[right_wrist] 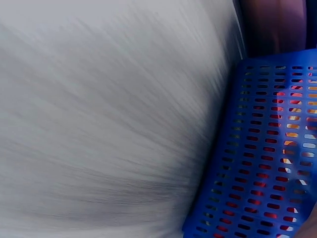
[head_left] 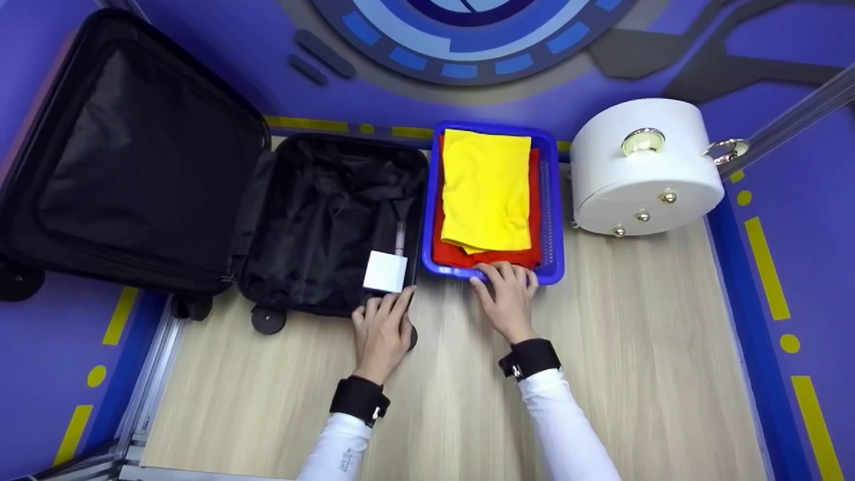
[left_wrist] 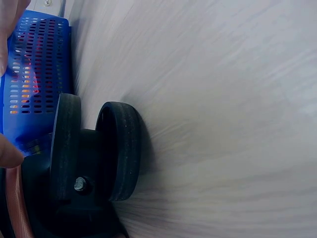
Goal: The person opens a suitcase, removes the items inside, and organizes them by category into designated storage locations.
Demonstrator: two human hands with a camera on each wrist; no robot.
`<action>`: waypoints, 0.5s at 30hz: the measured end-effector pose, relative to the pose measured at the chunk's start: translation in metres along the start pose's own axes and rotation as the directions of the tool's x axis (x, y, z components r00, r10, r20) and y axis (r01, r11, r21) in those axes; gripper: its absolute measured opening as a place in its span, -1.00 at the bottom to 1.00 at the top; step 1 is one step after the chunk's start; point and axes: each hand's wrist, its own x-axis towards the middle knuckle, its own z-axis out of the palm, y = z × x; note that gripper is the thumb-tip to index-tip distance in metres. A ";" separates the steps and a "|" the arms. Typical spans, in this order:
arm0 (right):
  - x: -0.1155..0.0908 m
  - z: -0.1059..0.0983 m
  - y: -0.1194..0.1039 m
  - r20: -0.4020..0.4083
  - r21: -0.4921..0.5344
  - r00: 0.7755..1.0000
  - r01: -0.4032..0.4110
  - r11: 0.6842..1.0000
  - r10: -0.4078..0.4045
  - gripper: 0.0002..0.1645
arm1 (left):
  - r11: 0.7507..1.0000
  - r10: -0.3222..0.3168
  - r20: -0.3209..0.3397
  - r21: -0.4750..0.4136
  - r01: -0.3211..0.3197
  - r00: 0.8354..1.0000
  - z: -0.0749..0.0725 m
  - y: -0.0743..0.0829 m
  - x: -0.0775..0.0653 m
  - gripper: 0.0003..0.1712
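An opened black suitcase (head_left: pixel 307 247) lies at the left, its lid leaning back. My left hand (head_left: pixel 383 334) rests its fingers on the near edge by the right corner; in the left wrist view a fingertip (left_wrist: pixel 9 152) touches there, above a caster wheel (left_wrist: pixel 126 151). A small white box (head_left: pixel 385 272) and a slim pinkish tube (head_left: pixel 400 239) lie inside the suitcase. My right hand (head_left: pixel 509 300) grips the near rim of the blue plastic basket (head_left: pixel 558 227), fingers curled over it. Folded yellow cloth (head_left: pixel 487 190) sits in the basket on red cloth (head_left: pixel 447 254).
Right of the basket stands a white round case (head_left: pixel 641 153) with gold-coloured knobs and a ring handle. Blue patterned walls (head_left: pixel 768 200) enclose the wood-patterned surface (head_left: pixel 634 387). The suitcase's right side stands close to the basket.
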 end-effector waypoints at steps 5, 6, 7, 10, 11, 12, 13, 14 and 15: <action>0.000 -0.012 -0.004 0.057 0.056 0.998 -0.012 0.998 0.008 -0.57 | 1.000 0.005 -0.003 0.002 -0.005 1.000 0.000 0.000 0.000 -0.36; 0.000 -0.016 -0.004 0.065 0.083 0.998 -0.014 0.996 0.009 -0.56 | 1.000 0.006 0.002 0.001 -0.006 1.000 0.000 0.000 0.000 -0.35; 0.001 -0.022 -0.004 0.067 0.112 0.998 -0.014 0.994 0.007 -0.55 | 1.000 0.006 0.007 0.000 -0.006 1.000 0.000 0.000 0.000 -0.35; 0.008 -0.042 0.000 0.007 0.204 1.000 0.011 0.979 -0.012 -0.53 | 1.000 0.002 0.025 -0.006 -0.002 1.000 -0.001 0.001 0.001 -0.33; 0.012 -0.050 0.003 -0.032 0.232 0.999 0.028 0.972 -0.021 -0.54 | 1.000 0.000 0.029 -0.006 0.000 1.000 -0.001 0.001 0.001 -0.33; 0.017 -0.058 0.006 -0.076 0.253 0.997 0.051 0.966 -0.033 -0.55 | 1.000 -0.001 0.032 -0.007 0.002 0.999 -0.002 0.001 0.001 -0.32; 0.022 -0.067 0.009 -0.122 0.270 0.991 0.079 0.960 -0.048 -0.57 | 1.000 -0.001 0.033 -0.009 0.002 0.999 -0.002 0.001 0.001 -0.32; 0.028 -0.076 0.013 -0.169 0.283 0.984 0.108 0.953 -0.061 -0.58 | 1.000 0.001 0.030 -0.008 -0.001 1.000 -0.001 0.000 0.000 -0.32; 0.034 -0.086 0.018 -0.208 0.274 0.975 0.129 0.953 -0.072 -0.59 | 1.000 0.002 0.032 -0.007 -0.002 0.999 -0.001 0.000 0.000 -0.32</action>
